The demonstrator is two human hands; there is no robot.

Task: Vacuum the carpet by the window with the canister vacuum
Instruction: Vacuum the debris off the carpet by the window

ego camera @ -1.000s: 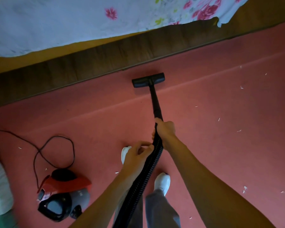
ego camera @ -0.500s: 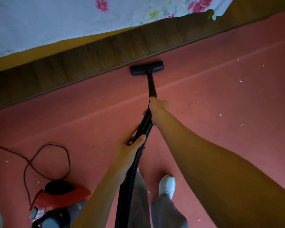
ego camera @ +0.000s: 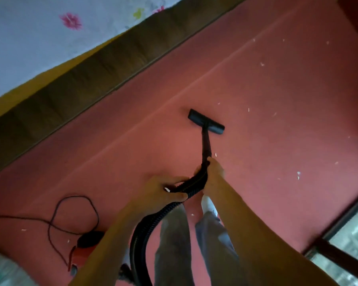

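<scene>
The black floor nozzle (ego camera: 206, 121) lies flat on the red carpet (ego camera: 277, 112), out from the bed. Its black wand (ego camera: 206, 146) runs back to my right hand (ego camera: 213, 172), which grips the wand's lower end. My left hand (ego camera: 163, 189) holds the ribbed black hose (ego camera: 151, 221) just behind it. The hose curves down past my legs toward the red and black canister (ego camera: 85, 247), which my left forearm partly hides. White scraps (ego camera: 297, 175) dot the carpet to the right of the nozzle.
A bed with a dark wooden side (ego camera: 91, 65) and a flowered sheet (ego camera: 50, 36) runs along the upper left. The black power cord (ego camera: 74, 211) loops on the carpet at left. A window frame (ego camera: 343, 234) stands at the lower right. My white-shod feet stand below my hands.
The nozzle has come back from the bed's edge and swung right onto open carpet. The view has tilted and turned right, bringing the window into sight. Both hands keep their hold.
</scene>
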